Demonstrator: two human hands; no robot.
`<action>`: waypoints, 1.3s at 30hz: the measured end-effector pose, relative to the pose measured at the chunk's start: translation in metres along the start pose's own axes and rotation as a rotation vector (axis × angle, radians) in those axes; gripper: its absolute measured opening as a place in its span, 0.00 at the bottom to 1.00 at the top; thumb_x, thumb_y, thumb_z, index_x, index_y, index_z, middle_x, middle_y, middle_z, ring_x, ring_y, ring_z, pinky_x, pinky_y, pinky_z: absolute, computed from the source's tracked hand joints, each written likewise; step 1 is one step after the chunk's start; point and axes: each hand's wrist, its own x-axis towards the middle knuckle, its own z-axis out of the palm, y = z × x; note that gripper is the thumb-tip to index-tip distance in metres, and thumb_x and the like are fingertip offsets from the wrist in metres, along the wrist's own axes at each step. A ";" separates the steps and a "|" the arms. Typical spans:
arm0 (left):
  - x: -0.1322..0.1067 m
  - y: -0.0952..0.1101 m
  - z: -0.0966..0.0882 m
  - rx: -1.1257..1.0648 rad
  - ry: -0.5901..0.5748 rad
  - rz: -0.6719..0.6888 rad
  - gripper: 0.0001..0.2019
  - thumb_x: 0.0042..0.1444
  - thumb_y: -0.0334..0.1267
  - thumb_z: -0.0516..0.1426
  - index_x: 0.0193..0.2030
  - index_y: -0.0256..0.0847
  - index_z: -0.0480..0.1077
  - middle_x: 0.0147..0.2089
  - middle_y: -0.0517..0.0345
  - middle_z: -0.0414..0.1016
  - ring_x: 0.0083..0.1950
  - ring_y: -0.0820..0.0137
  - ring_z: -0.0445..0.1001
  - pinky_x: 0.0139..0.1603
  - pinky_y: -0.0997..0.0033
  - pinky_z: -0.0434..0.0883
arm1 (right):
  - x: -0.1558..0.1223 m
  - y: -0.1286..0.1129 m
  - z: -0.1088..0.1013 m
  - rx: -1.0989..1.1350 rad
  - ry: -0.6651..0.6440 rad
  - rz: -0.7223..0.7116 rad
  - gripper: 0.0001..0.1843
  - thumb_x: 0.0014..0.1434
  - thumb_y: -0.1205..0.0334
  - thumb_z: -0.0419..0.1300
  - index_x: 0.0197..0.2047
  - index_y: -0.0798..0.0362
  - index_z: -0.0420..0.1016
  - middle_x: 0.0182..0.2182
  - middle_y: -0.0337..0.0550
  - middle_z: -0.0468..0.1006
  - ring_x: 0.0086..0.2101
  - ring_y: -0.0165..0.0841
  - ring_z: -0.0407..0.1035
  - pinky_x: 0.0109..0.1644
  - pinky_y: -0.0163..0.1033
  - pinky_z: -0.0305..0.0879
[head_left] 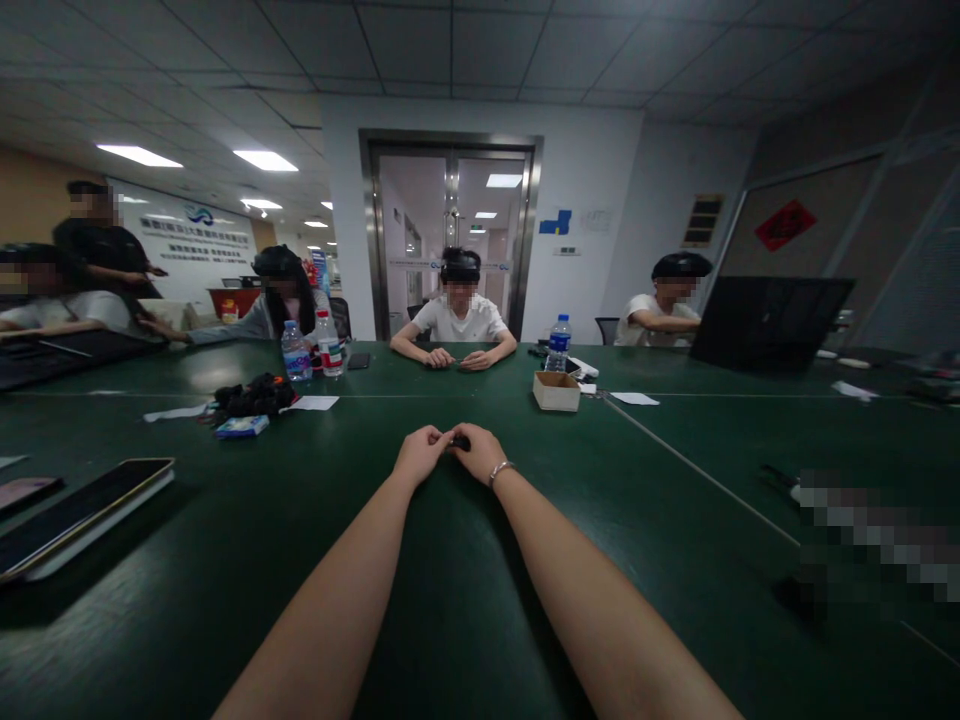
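Observation:
Both my hands meet over the green table (600, 540), in the middle of the head view. A small black object (460, 442) shows in my right hand (480, 456), whose fingers are curled round it; a bracelet circles that wrist. The object's kind is too small to make out. My left hand (420, 456) is closed in a pinch, its fingertips touching or nearly touching the right fingertips beside the black object. Whatever lies between the left fingertips is hidden.
A small open box (556, 398) stands ahead to the right, near a water bottle (559, 340). Left of centre are two bottles (330, 345), a black tangled bundle (253, 396) and a blue packet (242, 427). A phone (82, 515) lies nearer left. Several people sit around the table.

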 end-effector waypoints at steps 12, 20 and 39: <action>-0.004 0.012 0.001 -0.170 -0.005 0.161 0.12 0.52 0.43 0.53 0.41 0.42 0.69 0.40 0.55 0.73 0.40 0.69 0.71 0.41 0.72 0.66 | 0.002 0.012 0.008 0.261 0.096 0.104 0.10 0.45 0.65 0.62 0.33 0.52 0.70 0.29 0.37 0.73 0.32 0.30 0.68 0.37 0.36 0.64; -0.003 0.001 0.001 -0.093 -0.004 0.067 0.17 0.50 0.52 0.53 0.34 0.40 0.69 0.33 0.55 0.73 0.34 0.68 0.71 0.37 0.70 0.67 | 0.001 0.006 0.006 0.239 0.091 0.091 0.08 0.44 0.64 0.62 0.30 0.53 0.69 0.28 0.37 0.73 0.30 0.30 0.67 0.36 0.36 0.64; 0.003 -0.003 0.005 -0.273 0.004 0.039 0.19 0.47 0.53 0.56 0.35 0.38 0.70 0.34 0.53 0.74 0.35 0.68 0.72 0.33 0.73 0.68 | 0.002 0.000 0.007 0.202 0.080 0.130 0.09 0.43 0.60 0.63 0.29 0.53 0.70 0.26 0.37 0.72 0.28 0.30 0.65 0.32 0.35 0.62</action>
